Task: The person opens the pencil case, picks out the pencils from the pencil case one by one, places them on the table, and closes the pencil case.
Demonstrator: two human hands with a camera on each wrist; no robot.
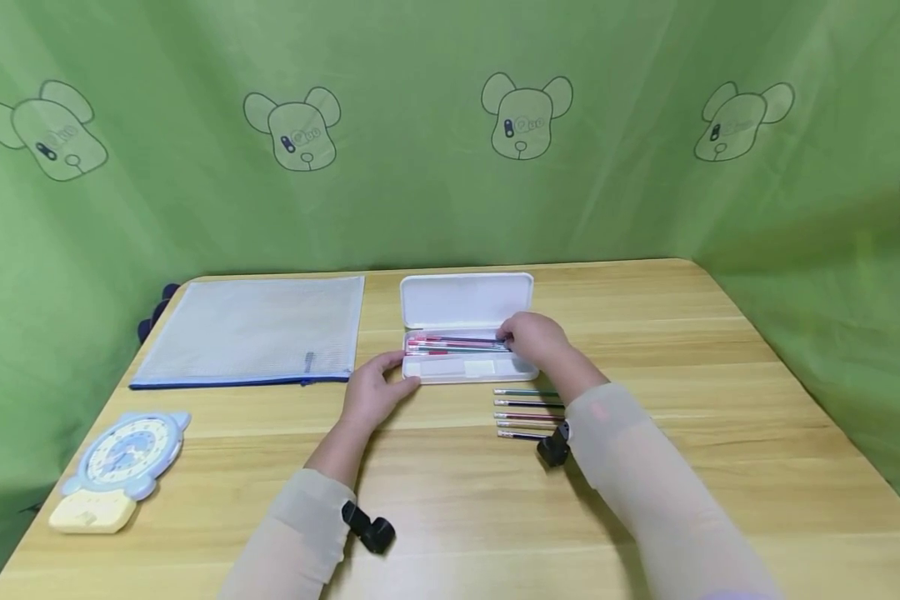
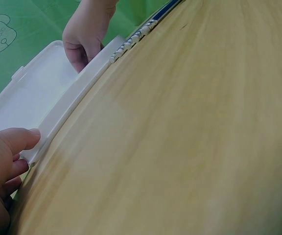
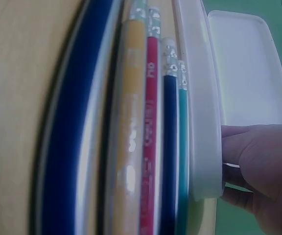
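Note:
A white plastic pencil case (image 1: 465, 368) lies on the table, its lid (image 1: 467, 300) raised at the back. Several pencils (image 1: 450, 344) lie inside, pink, red and dark. At the case's left end, my left hand (image 1: 371, 392) holds the corner, thumb at the front edge and fingers bent round the side. My right hand (image 1: 537, 340) reaches into the right end with bent fingers, close to the pencil ends; the case wall hides its fingertips in the right wrist view. In front of the case, several pencils with white erasers (image 3: 168, 127) lie side by side, partly under my right forearm.
To the left lies a translucent mesh zip pouch (image 1: 255, 329) with a blue edge. A blue toy clock (image 1: 129, 450) with a pale yellow base rests near the table's left edge. Green curtain (image 1: 420, 192) with bear faces hangs behind the wooden table (image 1: 450, 517).

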